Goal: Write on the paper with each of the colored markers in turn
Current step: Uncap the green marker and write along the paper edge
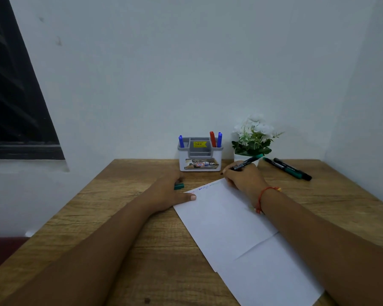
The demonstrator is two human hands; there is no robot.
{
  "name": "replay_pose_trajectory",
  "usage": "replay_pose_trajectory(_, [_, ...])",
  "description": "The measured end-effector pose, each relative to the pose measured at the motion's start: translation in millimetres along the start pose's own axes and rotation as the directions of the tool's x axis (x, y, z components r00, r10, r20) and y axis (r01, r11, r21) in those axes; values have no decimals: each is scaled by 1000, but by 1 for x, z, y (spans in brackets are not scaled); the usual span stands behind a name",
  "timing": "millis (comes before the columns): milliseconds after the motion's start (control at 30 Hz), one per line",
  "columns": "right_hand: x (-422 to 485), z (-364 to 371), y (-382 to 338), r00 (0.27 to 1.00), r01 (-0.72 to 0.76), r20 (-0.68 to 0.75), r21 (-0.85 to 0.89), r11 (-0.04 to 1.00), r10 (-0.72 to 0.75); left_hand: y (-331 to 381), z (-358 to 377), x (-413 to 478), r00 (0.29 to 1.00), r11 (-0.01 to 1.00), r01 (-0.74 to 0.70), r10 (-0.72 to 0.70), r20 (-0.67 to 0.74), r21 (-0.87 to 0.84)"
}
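A white sheet of paper lies slanted on the wooden desk, with a line of small writing along its far edge. My right hand grips a black marker with a green end, its tip down at the paper's far corner. My left hand rests on the desk at the paper's left edge, thumb on the sheet, fingers curled over a green cap. A white and grey pen holder at the back holds two blue markers and a red marker.
Two capped dark markers lie on the desk at the back right. A small pot of white flowers stands beside the holder. White walls close in behind and on the right; a dark window is at the left.
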State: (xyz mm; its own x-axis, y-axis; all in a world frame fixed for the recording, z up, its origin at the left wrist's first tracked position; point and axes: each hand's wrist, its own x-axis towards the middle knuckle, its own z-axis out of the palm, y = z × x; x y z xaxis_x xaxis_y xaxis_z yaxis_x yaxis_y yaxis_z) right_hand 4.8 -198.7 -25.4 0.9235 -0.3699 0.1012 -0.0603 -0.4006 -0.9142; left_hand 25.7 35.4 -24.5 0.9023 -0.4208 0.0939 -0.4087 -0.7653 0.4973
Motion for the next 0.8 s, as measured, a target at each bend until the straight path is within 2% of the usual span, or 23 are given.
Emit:
replay_pose_trajectory(67, [-1, -3, -1, 1000, -14, 3, 144, 990, 14, 0, 0, 0, 1000, 1000, 9, -9, -6, -12])
replay_pose_trajectory(167, [-3, -5, -9, 1000, -12, 12, 228, 974, 10, -1, -2, -1, 998, 999, 19, -21, -63, -39])
replay_pose_trajectory(267, [-5, -3, -20, 993, -116, 64, 367, 923, 99, -7, -5, 0, 993, 998, 44, -48, -112, -38])
replay_pose_trajectory(333, [-7, -3, -21, 992, -119, 90, 348, 930, 93, -11, -6, 2, 989, 998, 58, -60, -135, -17])
replay_pose_trajectory(600, [-22, -7, -15, 987, 81, 111, 267, 960, -114, -10, -6, 5, 977, 994, 103, -109, -182, -47])
replay_pose_trajectory(700, [-23, -6, -17, 987, 34, 133, 351, 936, -86, -6, -8, 2, 963, 994, 87, -103, -250, -73])
replay_pose_trajectory(800, [-25, -6, -22, 986, -51, 164, 503, 863, -38, 1, -11, -3, 946, 986, 4, -59, -320, -168])
